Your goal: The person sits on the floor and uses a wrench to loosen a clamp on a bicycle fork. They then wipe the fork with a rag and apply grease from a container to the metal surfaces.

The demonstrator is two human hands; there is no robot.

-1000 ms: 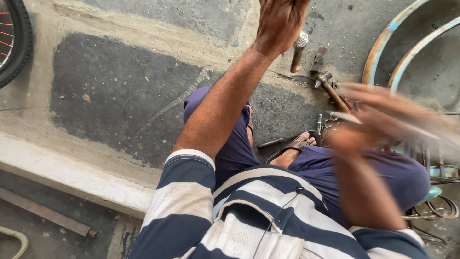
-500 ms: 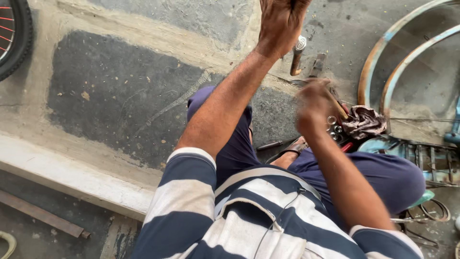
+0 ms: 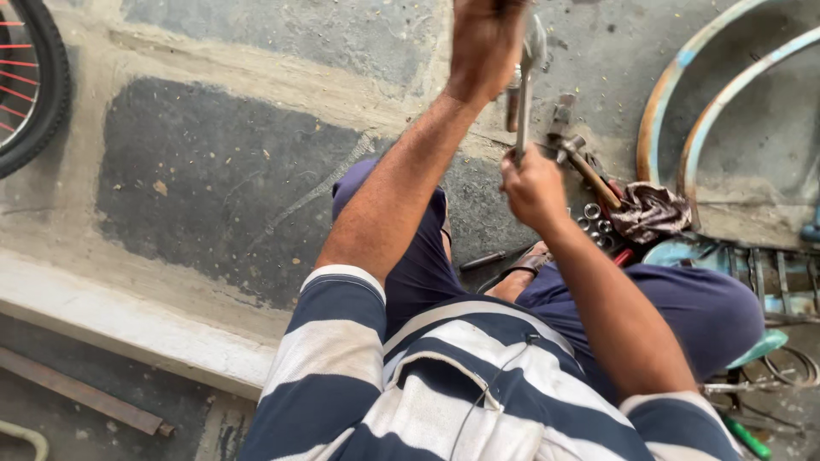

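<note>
Left hand: the left hand (image 3: pixel 485 43) was raised at the top of the view, fingers closed around the upper end of a grey metal tool (image 3: pixel 528 77).
Right hand: the right hand (image 3: pixel 531 183) was lower, fist closed on the thin bottom end of the same tool.
Tool: it hung nearly upright between the two hands, above the floor (image 3: pixel 213 188); its exact kind could not be told.
Hammer: a hammer (image 3: pixel 585 162) with a wooden handle lay on the floor just beyond the right hand.
Rag: a crumpled brown rag (image 3: pixel 649 212) lay beside the hammer's handle.
Nuts: small metal nuts (image 3: pixel 596 224) sat in a cluster between the rag and the right forearm.
Rims: two curved wheel rims (image 3: pixel 683 111) lay at the upper right.
Tyre: a black tyre (image 3: pixel 38 94) with red spokes showed at the left edge.
Sandal: a sandal (image 3: pixel 534 256) showed beneath the right forearm.
</note>
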